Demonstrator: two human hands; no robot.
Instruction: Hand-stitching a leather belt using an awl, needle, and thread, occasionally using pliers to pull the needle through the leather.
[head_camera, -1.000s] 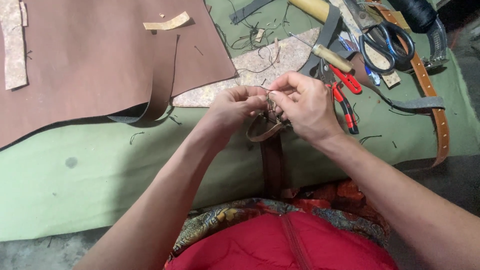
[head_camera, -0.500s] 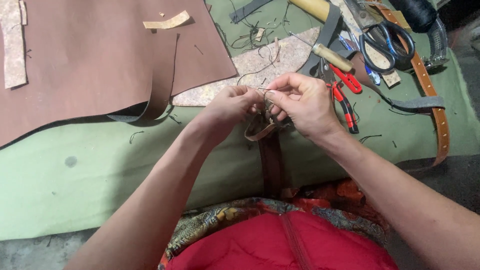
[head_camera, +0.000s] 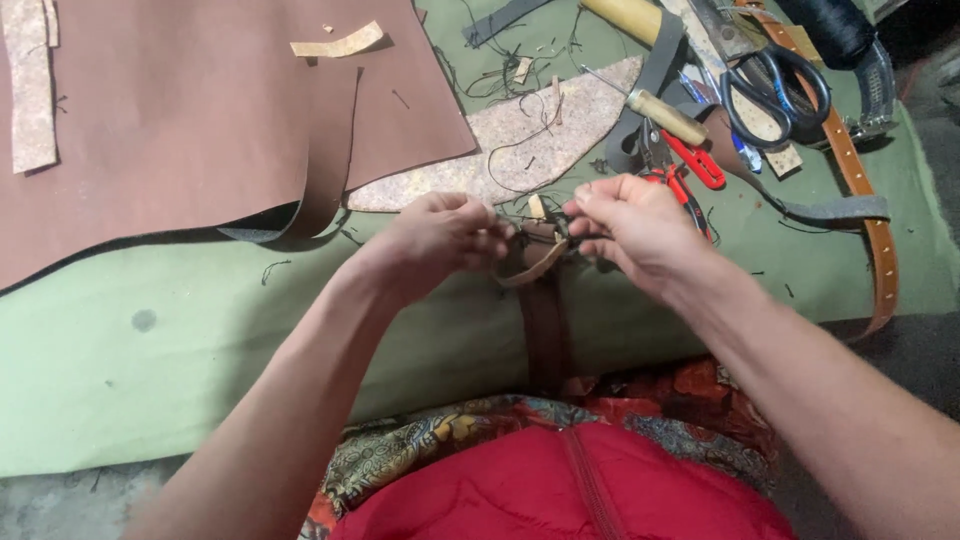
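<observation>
My left hand (head_camera: 440, 235) and my right hand (head_camera: 625, 225) meet over the near edge of the table (head_camera: 200, 340), and between them I hold the looped end of a dark brown leather strap (head_camera: 545, 330) that runs from my lap up to my fingertips. The fingers of both hands are closed in a pinch: the left ones grip the folded tip of the strap from one side, the right ones pinch something thin at the other side, which I take to be thread or a needle, though it is too fine to tell. The fold at the strap's end is already bent round into a small loop (head_camera: 530, 265) with its pale underside showing, so the shaping looks done; whether any stitches hold it yet is hidden by my fingers, and I judge the fastening of that loop to be the part in hand and not finished. The rest of the strap hangs plain and untouched. Beyond my hands lie a big sheet of brown leather (head_camera: 200, 120), a speckled offcut (head_camera: 500, 160), red-handled pliers (head_camera: 690, 170), black scissors (head_camera: 775, 90), a wooden-handled tool (head_camera: 665, 115) and a tan punched belt (head_camera: 865, 190), all well apart from the strap except the pliers, just beside my right hand.
</observation>
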